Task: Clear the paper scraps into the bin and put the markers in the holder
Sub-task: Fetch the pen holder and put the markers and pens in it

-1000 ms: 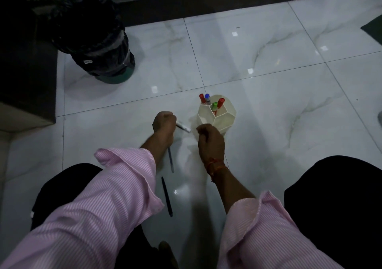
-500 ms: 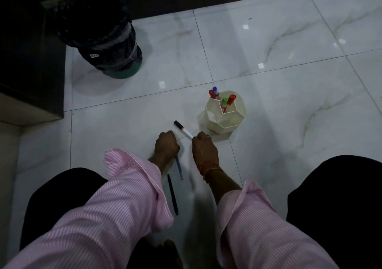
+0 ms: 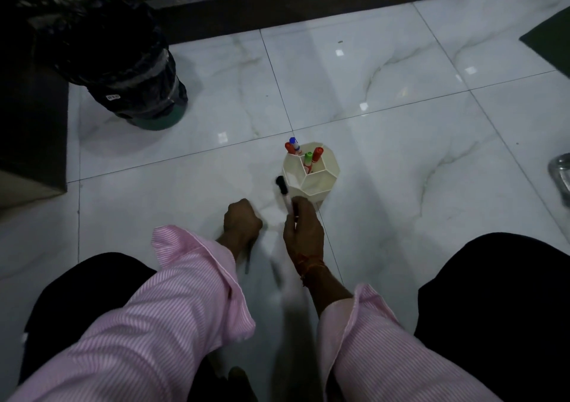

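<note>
A cream hexagonal holder (image 3: 320,185) stands on the white floor with a red marker (image 3: 289,148), a blue marker (image 3: 294,143), a green marker (image 3: 307,157) and another red marker (image 3: 317,154) upright in it. Just in front of the holder, my right hand (image 3: 303,232) is shut on a white marker with a black cap (image 3: 282,187), cap pointing up and away. My left hand (image 3: 242,221) is a fist beside it, closed on a thin dark pen (image 3: 246,262) that sticks out below it. A second dark pen (image 3: 276,273) lies blurred between my wrists.
A bin lined with a black bag (image 3: 123,68) stands at the back left, next to dark furniture (image 3: 30,123). A dark plinth runs along the back. A green mat (image 3: 552,40) and a metal object (image 3: 561,176) sit at the right edge. My dark-clad knees flank my arms.
The black-capped marker has passed from my left hand to my right hand, which now lifts it close to the holder. My left fist stays low over the thin pen.
</note>
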### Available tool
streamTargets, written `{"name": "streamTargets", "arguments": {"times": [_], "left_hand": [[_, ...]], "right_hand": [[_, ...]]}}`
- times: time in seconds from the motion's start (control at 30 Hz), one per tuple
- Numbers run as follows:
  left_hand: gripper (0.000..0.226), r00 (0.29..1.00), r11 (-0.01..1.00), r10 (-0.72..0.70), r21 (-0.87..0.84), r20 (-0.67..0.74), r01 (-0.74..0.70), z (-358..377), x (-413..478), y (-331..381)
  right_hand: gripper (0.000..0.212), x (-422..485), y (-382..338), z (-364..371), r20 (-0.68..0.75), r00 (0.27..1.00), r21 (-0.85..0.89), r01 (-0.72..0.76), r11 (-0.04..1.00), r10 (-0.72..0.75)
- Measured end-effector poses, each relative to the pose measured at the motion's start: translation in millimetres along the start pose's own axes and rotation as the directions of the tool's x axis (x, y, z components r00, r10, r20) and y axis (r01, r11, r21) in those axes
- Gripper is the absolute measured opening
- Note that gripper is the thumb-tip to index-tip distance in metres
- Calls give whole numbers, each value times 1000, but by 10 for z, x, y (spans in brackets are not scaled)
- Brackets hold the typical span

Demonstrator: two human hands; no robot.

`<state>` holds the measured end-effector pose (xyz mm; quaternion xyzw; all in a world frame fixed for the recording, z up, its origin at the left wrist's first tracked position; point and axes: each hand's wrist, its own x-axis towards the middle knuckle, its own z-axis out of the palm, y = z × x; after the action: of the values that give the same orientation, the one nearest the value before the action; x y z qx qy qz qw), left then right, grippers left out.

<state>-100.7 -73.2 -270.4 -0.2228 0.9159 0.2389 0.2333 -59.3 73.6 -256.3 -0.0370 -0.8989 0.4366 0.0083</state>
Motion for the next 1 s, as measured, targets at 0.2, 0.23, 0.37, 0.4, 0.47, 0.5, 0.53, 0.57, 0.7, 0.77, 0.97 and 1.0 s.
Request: {"name": "streamTargets", "arguments": {"times": [0.2, 0.23, 0.37, 0.4, 0.47, 0.5, 0.53, 0.57, 0.7, 0.77, 0.97, 1.0], "left_hand": [[24, 943, 827, -12, -534, -332, -178, -709, -97, 881], [25, 928, 776, -2, -586, -374, -234, -836, -142, 1011], [26, 914, 654, -13, -695, -405, -299, -967, -201, 1243], [26, 920, 647, -16, -706, -391, -289, -921, -198, 1247], [25, 929, 642, -19, -717, -370, -272, -809, -188, 1215], [24, 931, 648, -16, -713, -365, -268, -757, -183, 1193], [23, 929, 659, -11, -702, -370, -271, -719, -176, 1170], [22, 925, 668, -11, -692, -379, -275, -689, -167, 1150], [15, 926, 616, -107, -755, -363, -225, -635, -101, 1024], [10, 920, 612, -175, -770, -352, -178, -597, -95, 914], [53, 975, 944, -224, -249, -2, 217, -250, -195, 235], [60, 974, 967, -214, -126, 69, 222, -198, -242, 131]], "right_hand": [[23, 285, -231, -260, -360, 931, 44, -52, 998, 65], [25, 336, -254, -295, -392, 915, 64, -79, 995, 98], [32, 453, -230, -312, -367, 918, 57, -137, 989, 149], [33, 452, -197, -291, -341, 928, 46, -140, 989, 147], [31, 437, -135, -248, -305, 940, 43, -147, 988, 153], [30, 422, -101, -235, -297, 941, 51, -155, 987, 163], [30, 403, -69, -226, -294, 940, 62, -161, 985, 173], [32, 383, -40, -229, -296, 938, 77, -164, 983, 180], [40, 384, 45, -247, -399, 887, 188, -169, 967, 233], [44, 426, 83, -223, -411, 852, 274, -224, 935, 325], [57, 524, 129, -75, -240, 866, 427, -311, 849, 439], [56, 542, 127, -57, -231, 863, 449, -316, 836, 450]]}}
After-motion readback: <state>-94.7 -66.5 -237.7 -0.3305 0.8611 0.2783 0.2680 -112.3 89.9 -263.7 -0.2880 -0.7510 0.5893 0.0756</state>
